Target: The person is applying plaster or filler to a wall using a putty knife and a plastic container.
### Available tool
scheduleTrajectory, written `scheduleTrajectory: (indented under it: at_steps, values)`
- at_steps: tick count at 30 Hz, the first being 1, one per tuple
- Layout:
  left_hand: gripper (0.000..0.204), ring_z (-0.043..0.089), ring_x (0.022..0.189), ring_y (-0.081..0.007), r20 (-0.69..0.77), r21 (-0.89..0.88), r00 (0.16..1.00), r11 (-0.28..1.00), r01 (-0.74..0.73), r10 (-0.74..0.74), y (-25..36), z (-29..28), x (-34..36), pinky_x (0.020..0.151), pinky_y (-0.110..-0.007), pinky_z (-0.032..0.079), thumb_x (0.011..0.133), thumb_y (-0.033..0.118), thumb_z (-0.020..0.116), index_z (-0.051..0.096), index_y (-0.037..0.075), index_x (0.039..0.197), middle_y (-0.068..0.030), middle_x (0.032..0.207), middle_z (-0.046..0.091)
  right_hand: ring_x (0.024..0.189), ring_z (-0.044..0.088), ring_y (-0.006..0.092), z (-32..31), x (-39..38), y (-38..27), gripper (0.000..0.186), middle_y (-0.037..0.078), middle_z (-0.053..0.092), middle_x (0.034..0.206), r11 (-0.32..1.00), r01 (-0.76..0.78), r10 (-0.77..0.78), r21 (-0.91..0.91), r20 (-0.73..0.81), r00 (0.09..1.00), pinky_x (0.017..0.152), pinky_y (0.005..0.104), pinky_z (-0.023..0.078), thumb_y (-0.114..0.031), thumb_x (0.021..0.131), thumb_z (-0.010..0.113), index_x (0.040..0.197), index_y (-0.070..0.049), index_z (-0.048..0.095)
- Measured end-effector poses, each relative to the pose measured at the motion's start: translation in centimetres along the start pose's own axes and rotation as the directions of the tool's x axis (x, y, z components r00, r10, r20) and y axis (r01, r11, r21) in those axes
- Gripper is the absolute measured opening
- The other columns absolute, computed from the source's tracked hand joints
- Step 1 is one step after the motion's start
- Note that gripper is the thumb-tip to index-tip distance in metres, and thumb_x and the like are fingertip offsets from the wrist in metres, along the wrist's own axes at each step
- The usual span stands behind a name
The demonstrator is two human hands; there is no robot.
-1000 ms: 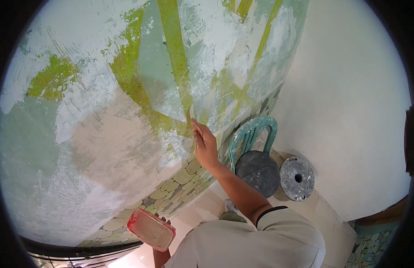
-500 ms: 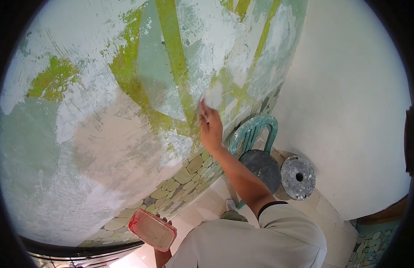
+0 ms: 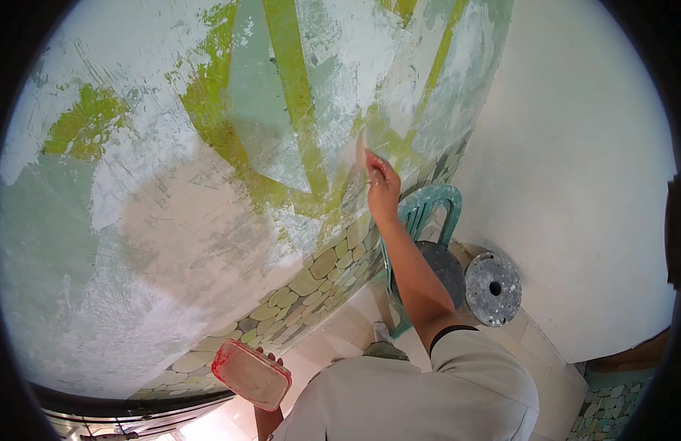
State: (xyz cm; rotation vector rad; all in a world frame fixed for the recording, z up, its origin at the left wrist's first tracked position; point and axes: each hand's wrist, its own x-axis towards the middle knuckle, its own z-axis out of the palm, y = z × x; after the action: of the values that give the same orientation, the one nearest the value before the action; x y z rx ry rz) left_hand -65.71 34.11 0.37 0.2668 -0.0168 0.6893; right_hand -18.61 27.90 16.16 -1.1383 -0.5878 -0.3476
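My right hand [image 3: 383,182] is closed around the handle of a putty knife [image 3: 361,145], whose pale blade is blurred and seen nearly edge-on. The blade is at the painted wall [image 3: 153,220], over a patch of green stripes; whether it touches is hard to tell. Whitish filler is smeared across the wall's white, grey-green and lime areas. Low on the left, my left hand [image 3: 271,357] grips a shallow rectangular tub [image 3: 226,356] with a red rim from beneath. Beige filler coats the inside of the tub. Only the fingertips along its far edge and the wrist below show.
A green plastic chair [image 3: 449,197] stands by the wall under my right forearm, with a dark round object [image 3: 442,268] at its seat. Beside it is a paint-spattered grey round object [image 3: 495,301] with a central hole. Stone cladding [image 3: 304,283] runs along the wall's base. A plain white wall [image 3: 575,184] rises at right.
My right hand has moved right and slightly up along the wall, and the putty knife has turned from broad side to nearly edge-on. The left hand and tub have barely moved.
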Motion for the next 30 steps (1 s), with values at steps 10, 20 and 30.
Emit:
scheduleTrajectory:
  at_steps: [10,20,30]
  values:
    - [0.079,0.046,0.125,-0.0375,0.055,0.024,0.997,0.998,0.053,-0.054,-0.4,3.2,1.3,0.109,-0.056,0.032,0.089,0.052,0.053,0.024,0.002,0.144,-0.0222,0.138,0.041,0.093,0.057,0.0074,-2.9,-6.2,0.8,0.031,0.001,0.064,0.111,0.984,-0.180,0.175,0.017,0.155,0.972,0.072,0.0208,0.045,-0.007,0.089,0.047,0.116,-0.003,0.062]
    - [0.075,0.042,0.128,-0.0366,0.053,0.028,0.997,0.998,0.051,-0.052,-0.7,1.0,0.7,0.110,-0.056,0.029,0.091,0.048,0.052,0.023,0.005,0.145,-0.0193,0.142,0.038,0.100,0.055,0.0150,2.1,-12.7,0.1,0.033,0.010,0.062,0.111,0.984,-0.125,0.148,-0.124,0.194,0.970,0.088,0.0266,0.043,0.002,0.090,0.050,0.122,-0.003,0.058]
    - [0.073,0.041,0.129,-0.0358,0.065,0.091,0.997,0.996,0.023,-0.029,-0.7,1.6,0.4,0.110,-0.056,0.029,0.091,0.047,0.051,0.024,0.006,0.144,-0.0156,0.145,0.034,0.081,0.053,0.0066,-4.5,-4.3,6.6,0.030,-0.002,0.061,0.096,0.956,-0.260,0.278,0.133,-0.145,0.949,0.066,0.0220,0.041,-0.009,0.084,0.052,0.111,-0.003,0.065]
